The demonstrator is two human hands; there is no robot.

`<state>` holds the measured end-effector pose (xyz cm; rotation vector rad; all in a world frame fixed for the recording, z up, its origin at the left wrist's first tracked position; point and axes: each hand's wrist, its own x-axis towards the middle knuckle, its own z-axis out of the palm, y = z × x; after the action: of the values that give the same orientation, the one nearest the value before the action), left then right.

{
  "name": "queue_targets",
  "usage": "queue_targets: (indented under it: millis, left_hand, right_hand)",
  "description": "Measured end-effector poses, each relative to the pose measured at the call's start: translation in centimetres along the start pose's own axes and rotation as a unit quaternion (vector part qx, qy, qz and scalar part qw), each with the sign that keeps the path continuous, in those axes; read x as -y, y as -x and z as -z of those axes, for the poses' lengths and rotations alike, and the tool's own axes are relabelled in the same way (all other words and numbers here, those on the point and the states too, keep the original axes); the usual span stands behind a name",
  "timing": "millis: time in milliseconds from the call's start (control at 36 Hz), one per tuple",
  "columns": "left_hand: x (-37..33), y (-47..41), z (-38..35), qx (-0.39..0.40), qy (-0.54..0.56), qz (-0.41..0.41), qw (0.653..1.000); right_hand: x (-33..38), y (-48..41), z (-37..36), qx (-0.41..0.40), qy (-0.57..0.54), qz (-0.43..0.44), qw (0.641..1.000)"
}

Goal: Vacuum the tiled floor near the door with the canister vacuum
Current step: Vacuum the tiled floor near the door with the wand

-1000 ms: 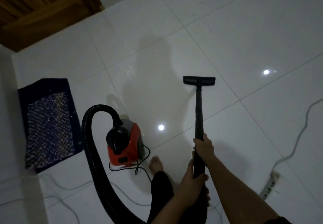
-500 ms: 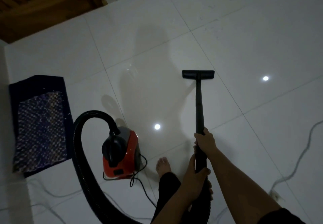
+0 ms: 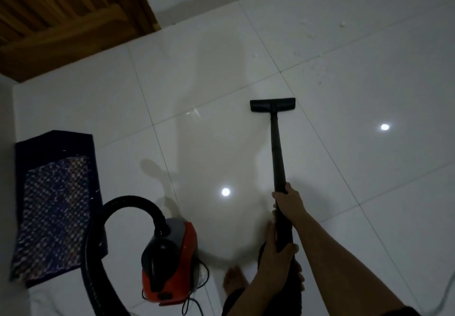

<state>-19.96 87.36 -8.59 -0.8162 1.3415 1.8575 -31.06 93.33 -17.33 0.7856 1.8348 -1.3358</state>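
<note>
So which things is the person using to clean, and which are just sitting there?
For the job:
- floor nozzle
- black wand, held by right hand and left hand
- hose
- red canister vacuum
- crumbs on the tiled floor

Just there:
- patterned mat
- wooden door
</note>
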Motion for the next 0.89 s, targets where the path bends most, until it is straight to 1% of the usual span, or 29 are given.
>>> queue_targets:
  millis: [56,194,333,472,694,889]
  left_hand:
    - [-1.0,-1.5,0.0,-0.006,0.027,0.011,1.0]
    - [-4.7,-5.0,-0.7,-0.031,0.043,-0.014,0.998]
    - [-7.9,-8.5,-1.7,-0.031,0.079,0.01,0.996]
    - [-11.0,-10.7,-1.9,-0.007,0.119,-0.003,0.993]
    - [-14.2,-13.7,0.1,-0.023,0.121,0.008,0.992]
    - [-18.1,-14.1,3.2,-0.025,0.098,-0.026,0.995]
  right_hand:
    - [1.5,-1.3,0.2,0.006,0.004,0.002,1.0]
    - [5.6,-4.8,1.0,0.02,0.013,0.002,1.0]
    - [9.9,-7.5,2.4,0.032,0.045,0.016,0.998]
    - [13.4,-9.9,3.0,0.037,0.077,0.027,0.996]
    - [17.1,-12.7,1.5,0.041,0.109,0.041,0.992]
    - [20.2,-14.0,-1.6,0.04,0.094,0.031,0.994]
